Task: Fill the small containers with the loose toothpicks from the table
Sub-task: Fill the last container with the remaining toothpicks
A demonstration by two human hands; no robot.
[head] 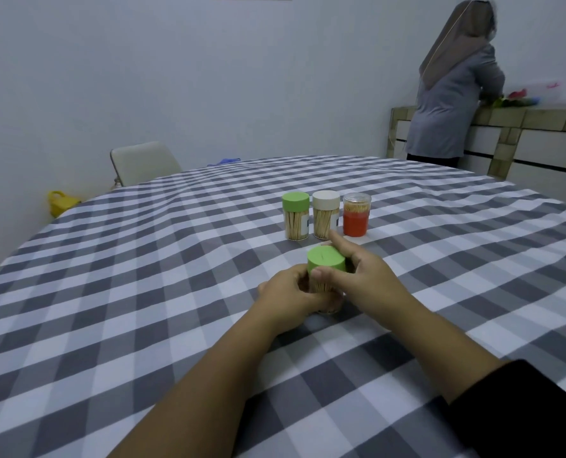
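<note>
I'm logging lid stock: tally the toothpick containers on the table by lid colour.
Green-lidded clear plastic toothpick containers: 2
White-lidded clear plastic toothpick container: 1
Clear-lidded, red-labelled plastic toothpick container: 1
Total: 4

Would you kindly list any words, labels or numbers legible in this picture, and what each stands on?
None can be read.
Green-lidded container: white label on its side, too blurred to read.
White-lidded container: white label on its side, too blurred to read.
Red container: no lettering visible.
</note>
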